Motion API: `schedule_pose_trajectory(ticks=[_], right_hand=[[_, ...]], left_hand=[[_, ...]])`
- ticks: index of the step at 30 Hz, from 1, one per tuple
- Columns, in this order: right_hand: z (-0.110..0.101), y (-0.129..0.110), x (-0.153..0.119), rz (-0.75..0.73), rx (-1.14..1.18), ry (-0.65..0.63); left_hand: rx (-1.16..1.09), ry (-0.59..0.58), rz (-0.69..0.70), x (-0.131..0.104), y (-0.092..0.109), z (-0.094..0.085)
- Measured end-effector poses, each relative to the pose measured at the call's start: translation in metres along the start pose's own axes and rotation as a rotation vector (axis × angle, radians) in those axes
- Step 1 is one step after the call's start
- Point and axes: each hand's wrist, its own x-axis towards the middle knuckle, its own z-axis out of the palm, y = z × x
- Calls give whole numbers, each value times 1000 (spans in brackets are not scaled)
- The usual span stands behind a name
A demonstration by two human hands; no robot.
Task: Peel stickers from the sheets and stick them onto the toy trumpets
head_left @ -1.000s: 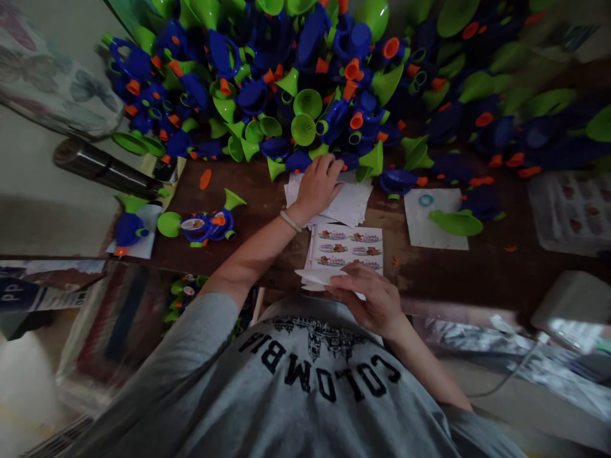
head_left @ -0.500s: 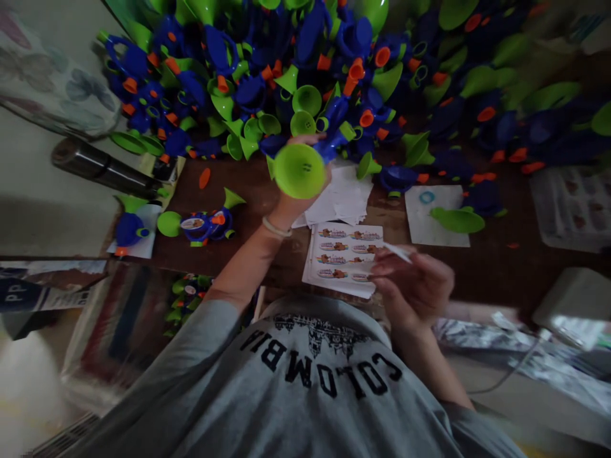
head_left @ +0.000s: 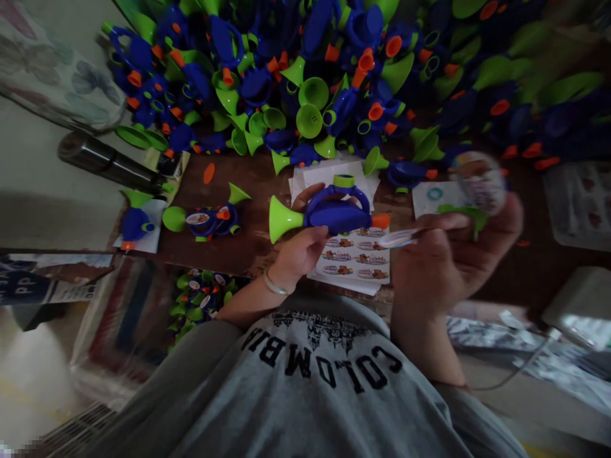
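My left hand point(head_left: 305, 251) is closed around a toy trumpet point(head_left: 338, 217) with a blue body, a green bell pointing left and an orange mouthpiece pointing right. Close to that mouthpiece, my right hand point(head_left: 443, 261) pinches a small printed sticker point(head_left: 398, 239) between thumb and finger, seen nearly edge-on. A second, oval sticker point(head_left: 478, 181) is at the raised fingertips of the same hand, blurred. Beneath the trumpet lies a sticker sheet point(head_left: 353, 264) with rows of oval bear pictures, on a stack of sheets.
A large pile of toy trumpets point(head_left: 252, 89) covers the back of the brown table point(head_left: 258, 172). White papers point(head_left: 329, 170) lie behind my left hand. At left are a dark thermos point(head_left: 102, 159) and stickered trumpets point(head_left: 203, 219). A box of trumpets point(head_left: 200, 299) sits below the table edge.
My left hand has drawn the trumpet back from the pile and turned it sideways above the sticker sheet. My right hand has moved right and turned, now showing two stickers.
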Motion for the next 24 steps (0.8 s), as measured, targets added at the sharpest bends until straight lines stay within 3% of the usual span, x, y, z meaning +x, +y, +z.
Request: schedule_pose_trajectory(ticks=[2, 5, 7, 11, 15, 19, 24], right_hand=[[-8, 0, 8, 97, 62, -71], [-10, 0, 15, 299, 156, -224], [-5, 0, 14, 328, 208, -277], [12, -3, 2, 267, 253, -388], [23, -5, -9, 216, 282, -413], [20, 2, -10, 187, 192, -359], [15, 4, -8, 86, 20, -124]], left_hand=[[-130, 39, 83, 3, -3, -6], [-272, -95, 321, 8, -2, -7], [-286, -131, 369, 10, 1, -1], [-243, 21, 86, 6, 15, 17], [-353, -25, -130, 0, 26, 20], [-470, 9, -123, -1, 20, 16], [-452, 38, -35, 3, 4, 22]])
